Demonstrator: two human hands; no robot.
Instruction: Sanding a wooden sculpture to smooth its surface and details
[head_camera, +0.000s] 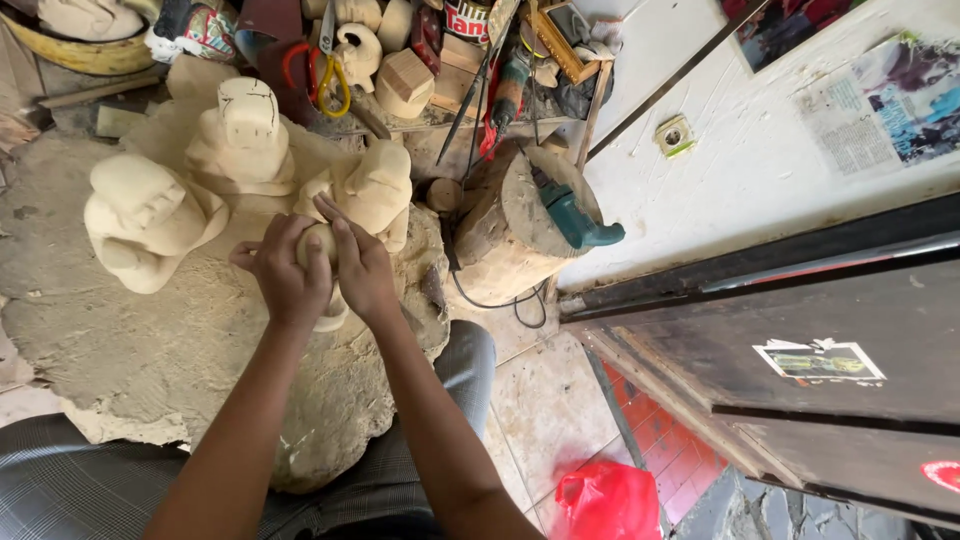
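Wooden figure, pale, unfinished, stands near centre of a rough dusty slab across the person's lap. Left hand and right hand side by side, both wrapped tight around the figure's lower part, fingers closed on the wood. Two more pale carvings: one at 11 o'clock of the hands, another at 9 o'clock. Teal power tool on a stump at 3 o'clock. Red bag on the floor at 5 o'clock.

pale wooden figure carving | unpainted, rough-cut | lying on dusty slab | gripped at its lower end
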